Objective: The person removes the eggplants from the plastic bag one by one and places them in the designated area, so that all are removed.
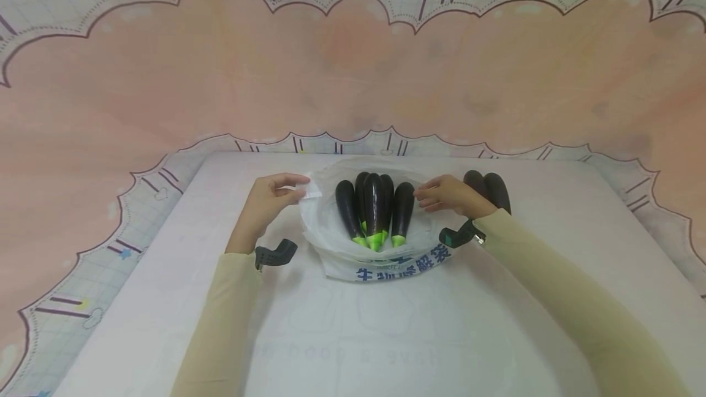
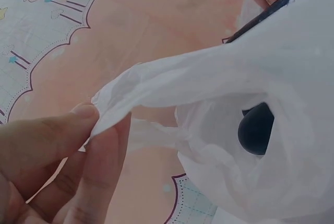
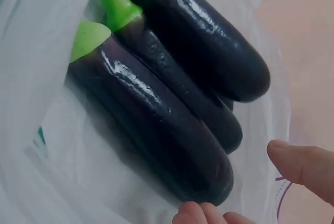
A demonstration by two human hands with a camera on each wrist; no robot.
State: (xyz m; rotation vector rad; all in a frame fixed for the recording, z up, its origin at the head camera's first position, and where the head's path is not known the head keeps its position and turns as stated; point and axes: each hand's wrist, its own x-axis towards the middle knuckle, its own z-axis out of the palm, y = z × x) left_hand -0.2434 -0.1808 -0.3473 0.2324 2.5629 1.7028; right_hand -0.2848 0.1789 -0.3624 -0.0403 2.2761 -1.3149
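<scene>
A white plastic bag (image 1: 322, 234) with blue lettering lies with its mouth spread, and several dark purple eggplants (image 1: 374, 204) with green stem ends rest in it. At the bag's left edge, my left hand (image 1: 269, 201) pinches the thin plastic between thumb and fingers; the left wrist view shows the pinched rim (image 2: 122, 98) pulled out into a fold. My right hand (image 1: 452, 193) is over the bag's right side. Its fingertips (image 3: 193, 213) are right at the rounded end of an eggplant (image 3: 156, 125), while the thumb (image 3: 297, 161) stands apart from it.
Two more eggplants (image 1: 496, 192) lie on the white table (image 1: 386, 329) outside the bag, partly hidden behind the right wrist. A pink and white patterned cloth (image 1: 331, 72) hangs behind the table and round its sides.
</scene>
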